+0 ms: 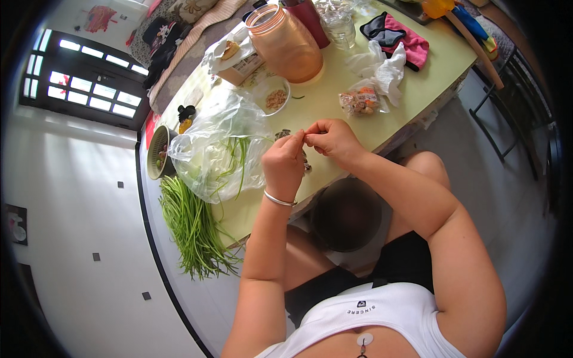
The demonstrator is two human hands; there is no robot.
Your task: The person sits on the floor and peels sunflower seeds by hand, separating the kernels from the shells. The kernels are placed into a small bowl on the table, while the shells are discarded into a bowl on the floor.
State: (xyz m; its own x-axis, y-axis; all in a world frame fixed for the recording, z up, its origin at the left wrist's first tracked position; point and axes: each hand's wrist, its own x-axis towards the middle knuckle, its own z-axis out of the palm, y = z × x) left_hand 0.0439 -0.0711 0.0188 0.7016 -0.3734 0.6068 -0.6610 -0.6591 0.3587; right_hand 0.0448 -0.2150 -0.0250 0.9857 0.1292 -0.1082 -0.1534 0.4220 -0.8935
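Note:
My left hand (283, 158), with a silver bangle at its wrist, is pinched closed at the fingertips. Against it, fingertip to fingertip, my right hand (335, 142) is pinched closed too. Whatever sits between the fingers is too small to make out. Both hands are raised over the near edge of the pale yellow table (325, 158). Partly hidden behind them lies a small dark patterned item (307, 162). To the left of my left hand spreads a clear plastic bag (206, 140) with thin green stems (237, 161) in it.
A bunch of long green stems (191, 227) hangs over the table's left edge, below a basket (158, 152). Farther back are a bowl (287, 89) of light brown bits, a large orange jar (283, 45) and a snack packet (361, 101). Between my knees stands a dark bin (346, 215).

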